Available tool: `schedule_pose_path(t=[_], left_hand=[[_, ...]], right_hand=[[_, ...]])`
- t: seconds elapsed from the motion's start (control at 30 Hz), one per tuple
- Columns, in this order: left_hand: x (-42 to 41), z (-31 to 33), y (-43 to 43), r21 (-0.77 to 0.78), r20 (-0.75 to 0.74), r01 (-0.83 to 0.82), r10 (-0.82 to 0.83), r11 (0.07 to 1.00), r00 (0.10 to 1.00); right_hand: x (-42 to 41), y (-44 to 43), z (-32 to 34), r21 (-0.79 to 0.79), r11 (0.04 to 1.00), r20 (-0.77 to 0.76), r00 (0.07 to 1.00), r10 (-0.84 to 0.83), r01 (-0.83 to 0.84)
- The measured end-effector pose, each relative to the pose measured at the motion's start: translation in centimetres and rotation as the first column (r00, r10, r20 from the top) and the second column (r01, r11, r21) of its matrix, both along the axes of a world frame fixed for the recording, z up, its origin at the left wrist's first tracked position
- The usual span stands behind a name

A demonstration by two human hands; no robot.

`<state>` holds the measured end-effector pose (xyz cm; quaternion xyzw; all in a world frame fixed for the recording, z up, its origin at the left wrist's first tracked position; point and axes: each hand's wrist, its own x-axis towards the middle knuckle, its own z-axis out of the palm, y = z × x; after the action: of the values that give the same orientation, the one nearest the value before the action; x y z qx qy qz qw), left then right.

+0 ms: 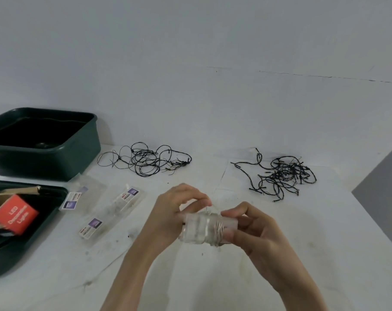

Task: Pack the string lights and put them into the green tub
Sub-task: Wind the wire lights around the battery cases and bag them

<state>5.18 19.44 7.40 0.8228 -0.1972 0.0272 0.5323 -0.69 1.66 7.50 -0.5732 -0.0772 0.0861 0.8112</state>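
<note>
- Head view: at 6 o'clock over the table (213,277), the left hand (174,212) pinches fine wire (217,230) wound on a clear spool (197,227), and the right hand (253,227) grips the spool's right end
- The wire looks light, springy and easily kinked, so the spool ends seem safest to hold
- The green tub (78,158) sits at 10 o'clock, one black tangle (145,160) at 12 and a second tangle (284,173) at 2

Bare table (213,277) lies between two wire tangles (145,160) (282,173); packets (105,209) crowd the left
</note>
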Motion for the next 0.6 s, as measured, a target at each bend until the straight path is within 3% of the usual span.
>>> schedule_pose_path(t=[0.07,0.17,0.3,0.4,0.47,0.6], left_hand=[[-0.7,-0.5,-0.1,-0.042,-0.092,-0.011,0.007,0.999,0.996],[-1.9,-0.7,-0.7,-0.044,-0.150,-0.087,0.079,0.995,0.985],[-3.1,-0.1,-2.3,-0.006,-0.159,-0.116,0.114,0.993,0.981],[-3.6,0.2,-3.6,-0.001,-0.156,-0.184,0.181,0.983,0.971],[-3.9,0.4,-4.3,-0.157,-0.279,-0.251,0.201,0.955,0.939],[-3.9,0.4,-4.9,-0.563,-0.618,-0.327,-0.124,0.759,0.776]], right_hand=[[0.1,0.4,-0.4,0.164,0.984,-0.038,0.997,-0.063,0.069],[0.4,0.9,-0.7,0.276,0.922,-0.085,0.962,-0.259,0.272],[0.6,1.7,-0.6,0.155,0.836,-0.062,0.850,-0.523,0.526],[0.4,2.7,-1.2,-0.052,0.720,0.146,0.718,-0.680,0.692],[0.2,3.1,-1.8,-0.145,0.618,0.362,0.623,-0.694,0.773],[0.7,3.3,-2.6,-0.178,0.433,0.736,0.412,-0.537,0.884]])
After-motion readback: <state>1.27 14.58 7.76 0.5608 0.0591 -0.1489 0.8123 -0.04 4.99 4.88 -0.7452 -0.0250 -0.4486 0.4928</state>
